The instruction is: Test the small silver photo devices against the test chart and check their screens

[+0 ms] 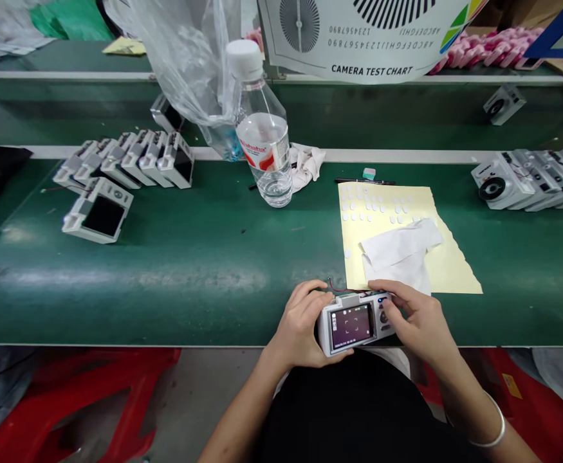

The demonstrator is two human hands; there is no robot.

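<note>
Both of my hands hold a small white digital camera at the near edge of the green belt. Its back faces me and its lit screen shows focus marks. My left hand wraps the camera's left end, and a thin red wire sticks out from its top. My right hand grips the right end, with its fingers over the top edge. Just beyond my hands lies a yellow backing sheet dotted with small white round stickers. A white cloth or paper partly covers it.
Rows of white camera bodies stand at the left and right, with another lying screen up. A water bottle, crumpled cloth, plastic bag and camera test chart stand farther back.
</note>
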